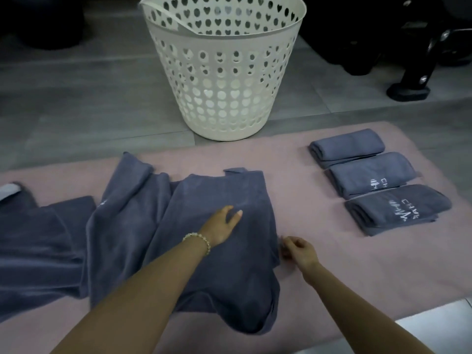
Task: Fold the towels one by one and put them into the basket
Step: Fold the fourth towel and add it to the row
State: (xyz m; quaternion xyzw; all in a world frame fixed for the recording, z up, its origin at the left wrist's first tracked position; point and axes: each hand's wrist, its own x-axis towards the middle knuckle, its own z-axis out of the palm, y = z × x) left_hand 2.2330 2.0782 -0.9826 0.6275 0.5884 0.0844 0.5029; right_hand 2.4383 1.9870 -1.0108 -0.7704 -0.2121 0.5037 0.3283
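Head view: a grey towel, likely soft and limp, lies spread on the pink mat, near centre. The left hand presses it with straight fingers. The right hand curls at its right edge, grip uncertain. Corners probably offer the best hold.

Dim, flat indoor light with soft, faint shadows; the picture is slightly soft, dark at the top corners, wide-angle bowed at the edges

Cream basket pierced with heart-shaped holes, upright, slate-blue unfolded towel spread flat in front of it, three folded towels in a row nearer and right of the basket, crumpled towels nearer and left
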